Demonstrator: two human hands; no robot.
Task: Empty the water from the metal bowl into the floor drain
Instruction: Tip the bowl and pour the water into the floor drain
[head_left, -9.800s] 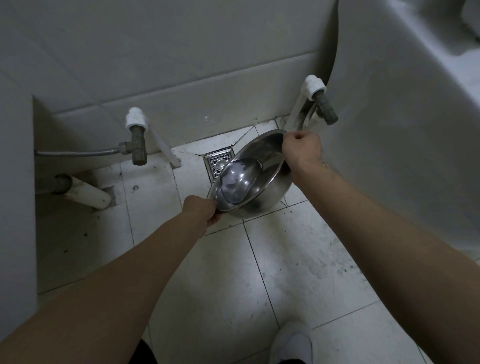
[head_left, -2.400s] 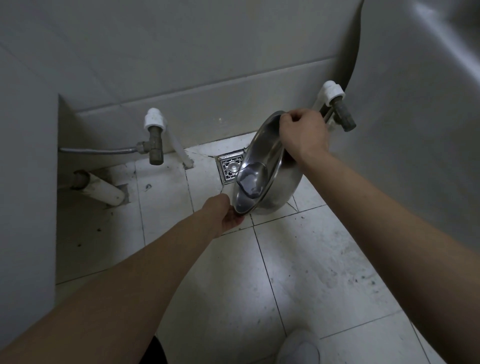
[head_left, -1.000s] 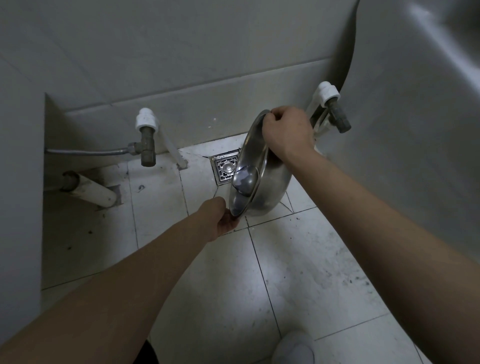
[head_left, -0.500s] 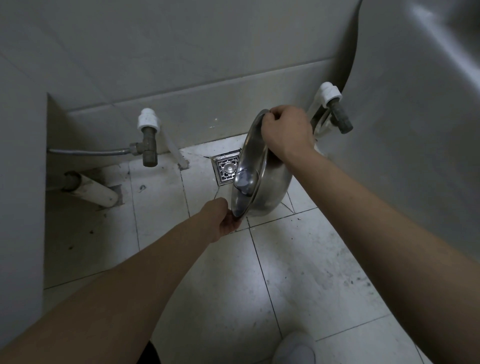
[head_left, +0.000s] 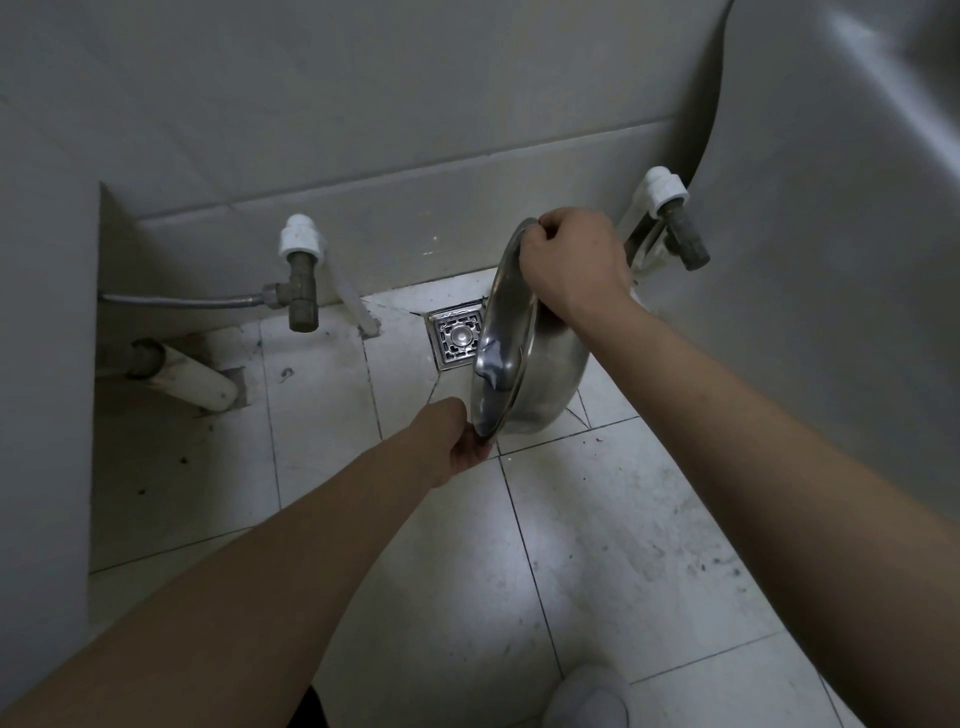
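Metal bowl (head_left: 550, 384) hangs tipped almost onto its edge, mouth turned toward the floor drain, so I judge the pour nearly done. What is left is to shed the last drops and right it. Nearest me, a pale shoe toe (head_left: 587, 696) stands on the floor (head_left: 597, 519), glossy white tiles scuffed with dark specks and split by thin grout lines. Further out, my left grip (head_left: 457, 447) pinches the low rim from beneath, fingers curled on it. The bowl is thin polished steel, round, with a rolled lip and a mirror-like inside. A dark patch low inside could be leftover water or a reflection, I cannot tell; no stream shows. My right grip (head_left: 571, 260) is clenched over the high rim. Just past the lip lies the floor drain (head_left: 454, 338), a square patterned metal grate. Behind it, a dull valve (head_left: 301, 291) with a white plastic collar stands out from the smooth grey wall (head_left: 363, 104).
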